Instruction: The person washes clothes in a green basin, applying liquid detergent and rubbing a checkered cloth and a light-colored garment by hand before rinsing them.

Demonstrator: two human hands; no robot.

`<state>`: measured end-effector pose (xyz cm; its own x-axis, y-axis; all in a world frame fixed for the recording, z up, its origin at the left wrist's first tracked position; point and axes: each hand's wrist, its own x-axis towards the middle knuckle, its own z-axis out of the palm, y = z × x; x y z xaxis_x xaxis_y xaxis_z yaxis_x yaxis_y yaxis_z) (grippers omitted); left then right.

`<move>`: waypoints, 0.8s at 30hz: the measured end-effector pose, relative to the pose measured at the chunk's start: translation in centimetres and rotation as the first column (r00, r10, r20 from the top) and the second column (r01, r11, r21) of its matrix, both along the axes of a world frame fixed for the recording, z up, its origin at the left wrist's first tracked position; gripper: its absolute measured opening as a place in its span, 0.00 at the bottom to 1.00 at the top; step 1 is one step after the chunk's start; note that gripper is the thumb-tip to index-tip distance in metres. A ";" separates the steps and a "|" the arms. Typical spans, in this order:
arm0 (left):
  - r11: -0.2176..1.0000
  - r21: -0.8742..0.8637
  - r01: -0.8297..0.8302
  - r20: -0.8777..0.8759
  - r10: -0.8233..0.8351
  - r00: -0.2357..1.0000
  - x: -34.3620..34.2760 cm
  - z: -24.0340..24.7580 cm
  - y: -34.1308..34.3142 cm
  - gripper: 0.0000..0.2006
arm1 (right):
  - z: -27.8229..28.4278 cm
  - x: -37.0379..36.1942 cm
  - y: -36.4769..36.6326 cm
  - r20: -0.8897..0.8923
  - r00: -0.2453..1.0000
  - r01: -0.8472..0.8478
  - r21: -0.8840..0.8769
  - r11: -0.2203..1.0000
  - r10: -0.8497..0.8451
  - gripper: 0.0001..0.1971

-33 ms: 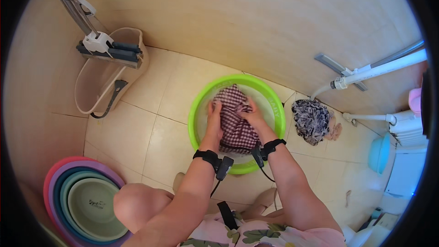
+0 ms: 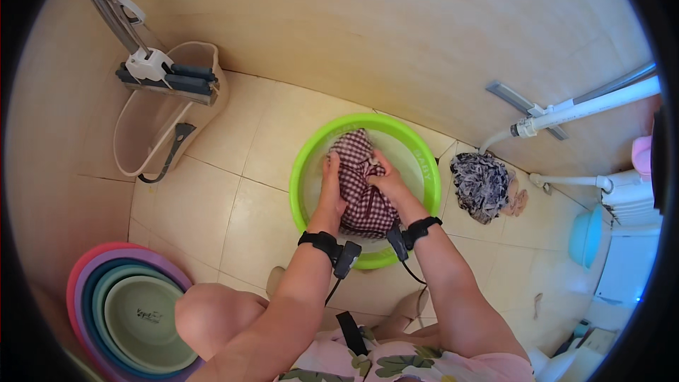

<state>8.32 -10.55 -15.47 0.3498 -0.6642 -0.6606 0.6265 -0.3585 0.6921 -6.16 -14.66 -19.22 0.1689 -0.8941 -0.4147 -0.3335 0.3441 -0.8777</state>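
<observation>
A dark red and white checked cloth (image 2: 368,201) lies bunched in a bright green round basin (image 2: 300,145) on the floor, with pale, cloudy water around it. My left hand (image 2: 331,185) grips the cloth's left side, its fingertips pressed into the fabric. On the right side, my right hand (image 2: 387,180) pinches a fold between thumb and fingers. The cloth's lower end reaches toward the basin's near rim. Each wrist wears a black strap with a small dark device on a cable.
Left of me are nested basins (image 2: 145,315) in several colours. A beige mop bucket (image 2: 138,134) with a sponge mop (image 2: 170,78) stands at the far left. A wet dark patterned garment (image 2: 481,187) lies right of the basin, near a white pipe (image 2: 587,107). A blue basin (image 2: 585,237) is farther right.
My right hand's fingers have drawn in tighter on the fold, and the cloth is a little more bunched between my hands. The basin and surroundings stay put.
</observation>
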 end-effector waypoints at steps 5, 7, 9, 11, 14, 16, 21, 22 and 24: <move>0.976 -0.218 -0.014 -0.593 -0.121 0.796 2.7 -1.7 1.1 0.31 | 10.0 1.7 3.7 0.367 0.840 -0.405 -0.063 0.912 0.399 0.26; 0.872 -0.487 0.054 -0.194 -0.169 0.966 1.1 -2.6 1.4 0.24 | 12.4 3.0 5.0 -0.104 0.772 -0.606 -0.418 0.677 0.626 0.22; 0.877 -0.480 0.028 -0.237 -0.160 0.958 -0.8 -4.7 2.5 0.22 | 11.3 4.1 5.4 -0.184 0.860 -0.502 -0.467 0.728 0.475 0.20; 0.883 -0.468 -0.030 -0.275 -0.114 0.955 -0.2 -5.6 3.7 0.19 | 9.2 6.0 5.0 -0.293 0.925 -0.370 -0.548 0.750 0.242 0.14; 0.999 0.013 0.053 -0.375 -0.044 0.926 -2.2 -3.3 1.8 0.15 | 3.5 2.2 0.6 -0.384 0.874 -0.419 -0.289 0.861 0.297 0.15; 0.990 0.048 0.134 -0.192 -0.123 0.974 -2.2 -0.5 0.9 0.12 | -0.9 -1.6 -2.2 -0.388 0.840 -0.497 -0.267 0.826 0.379 0.16; 0.985 -0.024 0.173 0.771 -0.093 0.631 1.8 -3.6 2.1 0.16 | -0.5 -0.7 -1.1 -0.287 0.953 0.043 -0.182 0.982 -0.095 0.23; 0.942 0.118 0.315 0.991 -0.133 0.027 1.0 -5.8 2.7 0.18 | -0.7 -0.6 -0.1 -0.298 0.949 0.048 -0.184 0.982 -0.102 0.23; 0.861 0.343 0.376 0.916 -0.395 0.069 -0.2 -6.3 3.0 0.20 | -1.0 0.0 1.7 -0.736 0.640 -0.522 -0.206 0.828 0.221 0.26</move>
